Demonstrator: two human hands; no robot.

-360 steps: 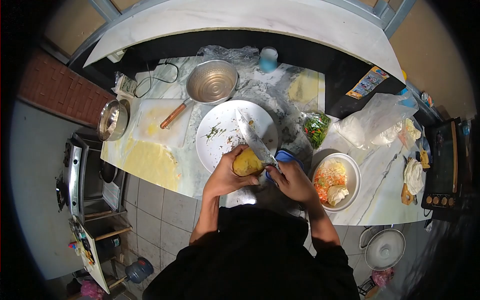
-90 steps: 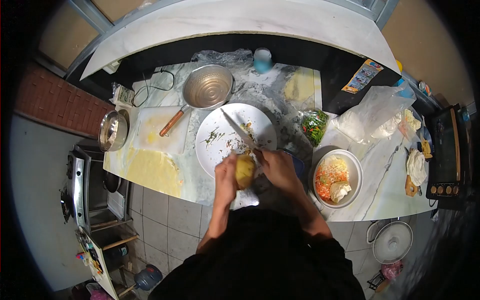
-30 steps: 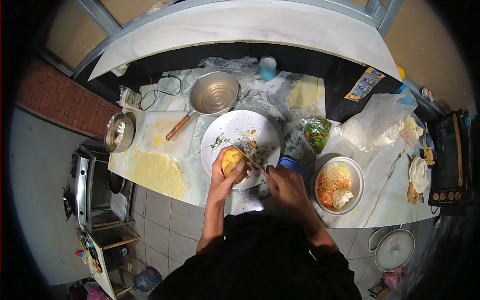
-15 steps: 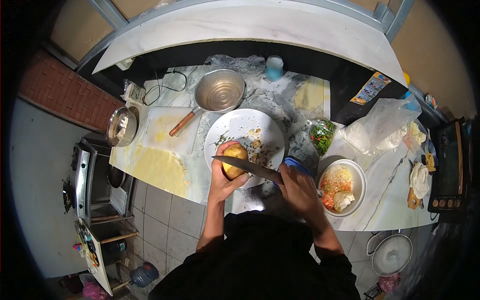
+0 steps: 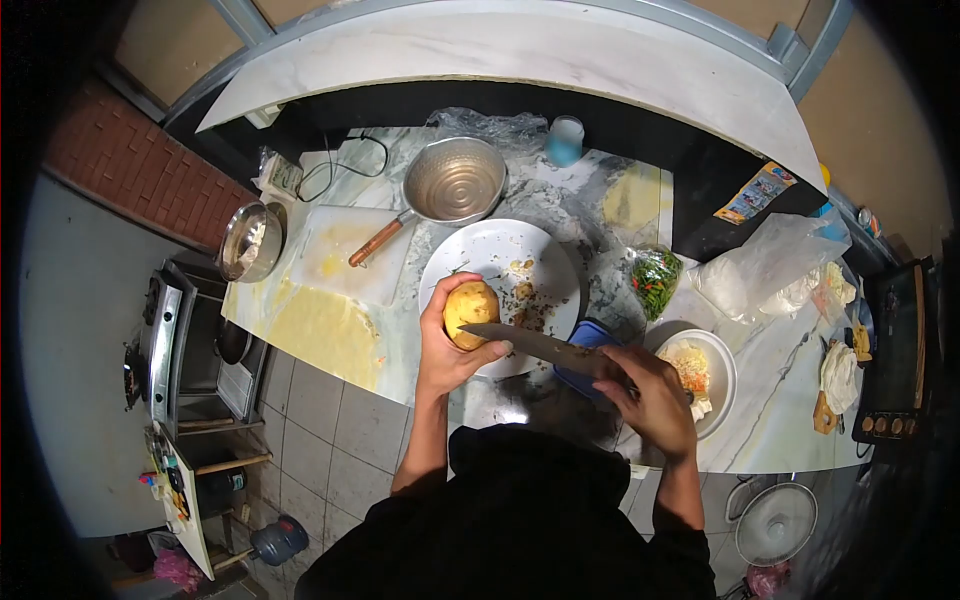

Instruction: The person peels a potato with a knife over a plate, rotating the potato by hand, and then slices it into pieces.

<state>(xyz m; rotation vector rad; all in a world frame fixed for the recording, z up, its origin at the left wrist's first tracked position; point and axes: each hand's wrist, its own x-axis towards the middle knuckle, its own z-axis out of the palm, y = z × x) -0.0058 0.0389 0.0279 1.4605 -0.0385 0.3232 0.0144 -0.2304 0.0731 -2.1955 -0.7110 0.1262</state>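
Right hand (image 5: 655, 395), closed round the knife (image 5: 535, 343) handle, has drawn back toward 4 o'clock. Only the blade tip now meets the potato (image 5: 470, 308), so one peeling stroke is probably complete. Knife axis runs 3-to-9, tip at 9. Left hand (image 5: 445, 350) clasps the potato, axis 12-to-6, over the plate (image 5: 480, 250).

**Marble counter and its load**

The grey-veined marble counter (image 5: 570, 200) carries a white round plate (image 5: 500, 262) near its front edge. Behind the plate stands a hammered metal saucepan with a wooden handle (image 5: 455, 185). A white cutting board (image 5: 345, 250) and a steel bowl (image 5: 250, 240) lie to the left. On the right are a clear bag of green chillies (image 5: 655, 280), a blue plastic box (image 5: 585, 345) and a white bowl of shredded vegetables (image 5: 720, 370). A pale blue cup (image 5: 565, 140) stands at the back.
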